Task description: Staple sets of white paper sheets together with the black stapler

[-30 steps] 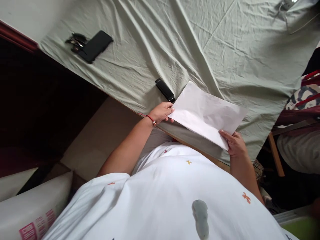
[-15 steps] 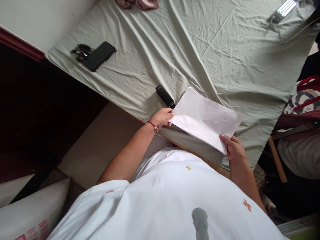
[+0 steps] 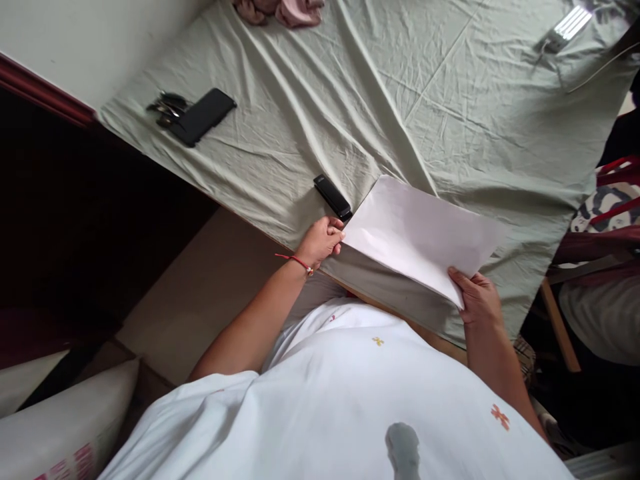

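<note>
White paper (image 3: 423, 230), perhaps more than one sheet, is held between my hands above the table's near edge. My left hand (image 3: 323, 241) pinches its left corner, fingers closed. At the right end, my right hand (image 3: 480, 297) grips the near corner, thumb on top and fingers underneath. A black stapler (image 3: 333, 197) lies on the cloth just beyond my left hand, close to the paper's left edge but not held.
A pale green cloth (image 3: 280, 153) with creases covers the table. Toward the left lie a black phone (image 3: 205, 117) and a bunch of keys (image 3: 169, 107). Pink fabric (image 3: 297, 12) sits at the back. A power strip (image 3: 567, 28) with a cable is at the far right.
The paper looks flatter and more stretched out than before. My right hand has moved slightly to the right with its corner; my left hand keeps its pinch almost in place.
</note>
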A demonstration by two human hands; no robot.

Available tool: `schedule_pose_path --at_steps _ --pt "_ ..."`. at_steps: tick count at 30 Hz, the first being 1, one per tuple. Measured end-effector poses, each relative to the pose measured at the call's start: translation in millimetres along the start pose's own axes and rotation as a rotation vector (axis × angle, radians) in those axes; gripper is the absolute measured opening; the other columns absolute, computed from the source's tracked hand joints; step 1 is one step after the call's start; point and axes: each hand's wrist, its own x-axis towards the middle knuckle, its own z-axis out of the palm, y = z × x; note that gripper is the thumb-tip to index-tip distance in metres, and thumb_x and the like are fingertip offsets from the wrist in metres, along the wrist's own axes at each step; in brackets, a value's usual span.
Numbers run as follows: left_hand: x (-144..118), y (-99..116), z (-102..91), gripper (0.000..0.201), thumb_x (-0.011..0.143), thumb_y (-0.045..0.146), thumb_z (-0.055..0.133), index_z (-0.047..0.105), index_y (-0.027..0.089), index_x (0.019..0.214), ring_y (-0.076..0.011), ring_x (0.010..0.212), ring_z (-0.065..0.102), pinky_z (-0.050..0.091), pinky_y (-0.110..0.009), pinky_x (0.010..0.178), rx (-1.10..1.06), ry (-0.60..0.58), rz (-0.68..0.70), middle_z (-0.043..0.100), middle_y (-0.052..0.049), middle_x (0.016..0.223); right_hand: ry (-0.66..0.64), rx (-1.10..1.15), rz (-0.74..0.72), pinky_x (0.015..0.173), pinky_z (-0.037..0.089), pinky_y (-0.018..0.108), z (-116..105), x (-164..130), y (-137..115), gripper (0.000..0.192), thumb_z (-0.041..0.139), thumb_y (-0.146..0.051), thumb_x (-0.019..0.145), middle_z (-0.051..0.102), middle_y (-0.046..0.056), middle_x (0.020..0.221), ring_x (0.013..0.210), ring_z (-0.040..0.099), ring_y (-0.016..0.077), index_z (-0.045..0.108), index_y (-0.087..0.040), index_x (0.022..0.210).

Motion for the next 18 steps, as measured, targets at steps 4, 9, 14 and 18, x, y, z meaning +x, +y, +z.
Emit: schedule_pose_path --at_steps 4,9,14,18 --pt "-2 -1 0.1 0.024 0.082 0.005 0.069 0.052 0.019 0.094 -0.0040 0.037 0.050 0.032 -0.015 0.041 0.039 0.078 0.025 0.053 0.012 0.056 0.051 0.077 0.073 0.060 0.059 0.030 15 -6 -5 0.034 0.095 -0.032 0.049 0.079 0.001 0.077 0.063 0.071 0.0177 0.078 -0.021 0.076" --pt "7 1 0.0 0.027 0.082 0.006 0.068 0.050 0.019 0.096 -0.0036 0.035 0.049 0.030 -0.016 0.039 0.021 0.220 -0.002 0.055 0.011 0.063 0.066 0.123 0.074 0.063 0.061 0.030 30 -12 -10 0.035 0.096 -0.029 0.046 0.080 0.002 0.078 0.064 0.071 0.0171 0.079 -0.020 0.075" --pt "18 1 1.1 0.024 0.083 0.011 0.068 0.048 0.020 0.093 -0.0043 0.035 0.049 0.029 -0.017 0.038 0.006 0.299 -0.023 0.054 0.010 0.064 0.051 0.117 0.034 0.066 0.062 0.034 33 -11 -8 0.036 0.096 -0.033 0.048 0.080 0.003 0.079 0.068 0.073 0.0206 0.078 -0.019 0.077" --pt "24 -9 -0.1 0.020 0.085 0.014 0.065 0.049 0.021 0.095 -0.0074 0.038 0.052 0.034 -0.019 0.041 0.067 0.316 0.037 0.057 0.009 0.062 0.083 0.139 0.003 0.069 0.063 0.034 33 -7 -2 0.041 0.097 -0.035 0.048 0.080 0.005 0.080 0.073 0.074 0.0210 0.078 -0.017 0.079"
